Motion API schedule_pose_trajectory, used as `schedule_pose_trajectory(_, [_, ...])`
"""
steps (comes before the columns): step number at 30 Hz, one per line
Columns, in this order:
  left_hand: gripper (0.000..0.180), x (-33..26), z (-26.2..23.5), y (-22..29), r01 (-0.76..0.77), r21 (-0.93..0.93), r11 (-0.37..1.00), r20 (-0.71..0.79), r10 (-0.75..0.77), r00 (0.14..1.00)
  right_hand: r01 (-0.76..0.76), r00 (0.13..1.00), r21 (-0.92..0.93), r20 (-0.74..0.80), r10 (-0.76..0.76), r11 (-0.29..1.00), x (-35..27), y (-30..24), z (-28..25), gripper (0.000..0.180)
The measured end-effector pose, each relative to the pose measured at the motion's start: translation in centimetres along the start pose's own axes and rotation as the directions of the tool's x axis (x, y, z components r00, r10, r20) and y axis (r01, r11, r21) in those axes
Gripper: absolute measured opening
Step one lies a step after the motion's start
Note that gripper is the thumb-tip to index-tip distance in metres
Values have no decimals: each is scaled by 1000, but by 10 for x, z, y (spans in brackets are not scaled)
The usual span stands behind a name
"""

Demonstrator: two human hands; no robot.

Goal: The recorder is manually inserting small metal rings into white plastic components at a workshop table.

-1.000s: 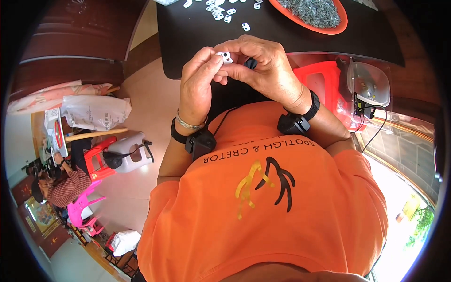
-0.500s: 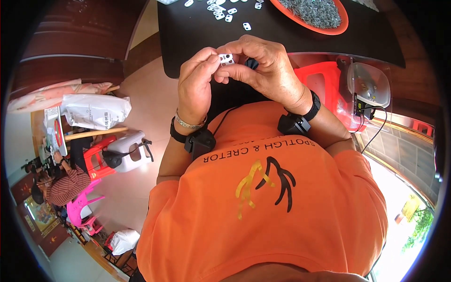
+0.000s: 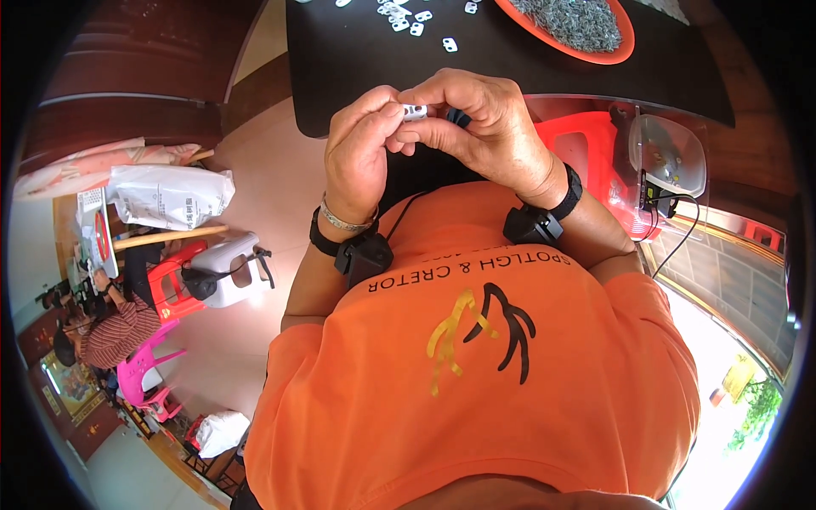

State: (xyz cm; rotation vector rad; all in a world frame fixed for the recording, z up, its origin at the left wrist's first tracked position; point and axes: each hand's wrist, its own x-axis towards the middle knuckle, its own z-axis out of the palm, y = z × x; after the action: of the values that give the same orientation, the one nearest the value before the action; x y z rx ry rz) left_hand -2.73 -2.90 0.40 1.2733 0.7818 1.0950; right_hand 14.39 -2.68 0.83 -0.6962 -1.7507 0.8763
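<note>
Head view: two bare hands were observed at the near edge of the dark desk (image 3: 510, 78), which served as reference for all positions below.
Held piece: a small white piece (image 3: 415, 112) with dark round holes was in the hands, before the desk's near edge.
Left hand (image 3: 360, 140): thumb and fingers were pinched on the white piece from its left side.
Right hand (image 3: 482, 119): thumb and index finger were curved around the other side of the piece, one above and one below; whether they gripped it could not be told.
Dark blue item (image 3: 458, 117): visible within the curve of the right hand; its nature could not be determined.
Loose white pieces (image 3: 450, 45): scattered on the desk, toward its far side and left of its middle; several had dark holes.
Orange bowl (image 3: 625, 53): stood on the far part of the desk, right of the loose pieces, and contained a heap of small greyish pieces (image 3: 571, 27).
Red stool (image 3: 582, 140): stood on the near side of the desk, toward its right end.
Clear container (image 3: 671, 153): located just beside the red stool, on the same side of the desk.
Co-worker in a striped top (image 3: 123, 331): positioned well apart, left of the desk.
</note>
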Motion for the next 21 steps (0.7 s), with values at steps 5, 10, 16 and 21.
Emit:
schedule_pose_trajectory(5, [25, 0, 8, 8, -3, 40, 999, -81, 6, 997, 85, 996, -74, 4, -85, 994, 1, 1, 1, 23])
schedule_pose_trajectory(10, [26, -3, 13, 14, -12, 102, 995, -112, 24, 993, 143, 990, -102, 15, -142, 984, 1, -3, 0, 22])
schedule_pose_trajectory(16, [24, -5, 14, 18, -3, 64, 998, -93, 9, 996, 197, 980, -144, 8, -198, 970, 1, -4, 0, 22])
schedule_pose_trajectory(21, [24, -8, 13, 17, -14, 61, 998, -89, 19, 996, 230, 973, -142, 1, -232, 963, 1, -3, 2, 23])
